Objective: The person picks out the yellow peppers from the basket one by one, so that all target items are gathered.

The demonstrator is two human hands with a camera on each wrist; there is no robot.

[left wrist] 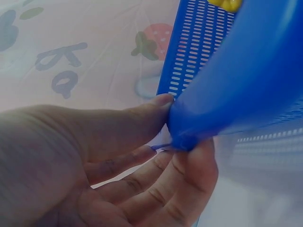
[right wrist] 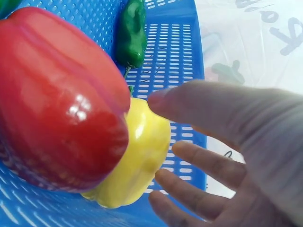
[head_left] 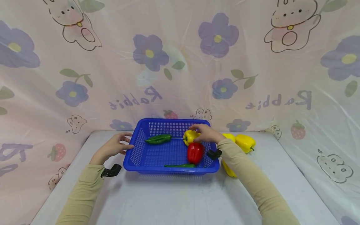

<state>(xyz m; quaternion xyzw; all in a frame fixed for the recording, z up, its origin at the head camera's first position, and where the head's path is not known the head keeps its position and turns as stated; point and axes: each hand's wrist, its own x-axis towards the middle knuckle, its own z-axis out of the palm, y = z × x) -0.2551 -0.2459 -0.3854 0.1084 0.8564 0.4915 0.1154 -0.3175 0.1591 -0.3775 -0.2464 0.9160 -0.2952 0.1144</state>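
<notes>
A blue plastic basket [head_left: 171, 169] with slotted walls sits on the table. My left hand [head_left: 113, 146] pinches its left rim, thumb on one side and fingers curled under the other, as the left wrist view shows. Inside the basket, toward the right, lies a yellow bell pepper [head_left: 189, 137]. My right hand [head_left: 207, 133] is over it with thumb and fingers spread, fingertips right at its surface [right wrist: 147, 151]. A red bell pepper [head_left: 195, 153] lies against the yellow one on the near side.
A green pepper [head_left: 159, 139] lies at the back left inside the basket, and a thin green pepper [head_left: 180, 165] along the near wall. Outside, on the right, several yellow bell peppers [head_left: 245, 143] rest on the white table [head_left: 168, 200], partly behind my right sleeve. A printed curtain [head_left: 180, 78] hangs behind.
</notes>
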